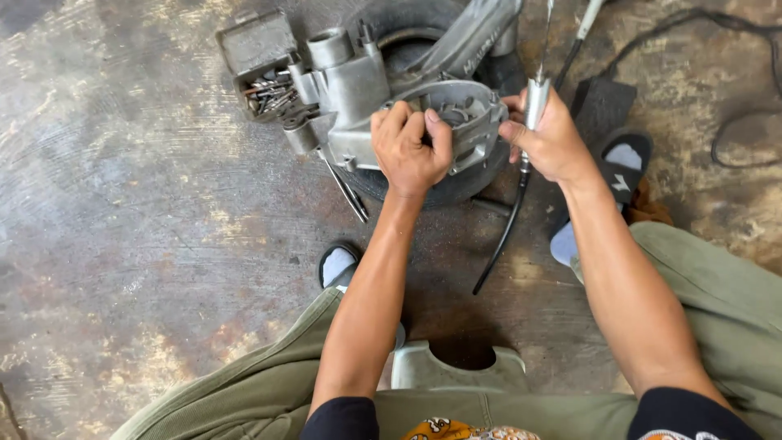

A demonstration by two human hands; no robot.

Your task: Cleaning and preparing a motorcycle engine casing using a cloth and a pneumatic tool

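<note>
At the bottom of the frame I see my olive trousers and a pale plastic stool [456, 368] between my knees, on the stained concrete floor [122, 244]. Higher up, at centre, my left hand [410, 151] grips the grey engine casing [383, 98], fingers curled tight over its open rim. Just right of it, my right hand [551, 138] is closed around a slim metal tool [535, 99] with a black hose [505, 232] hanging from it. The casing rests on a black tyre [415, 33]. At upper left, touching the casing, an open metal box [261, 65] holds bolts.
</note>
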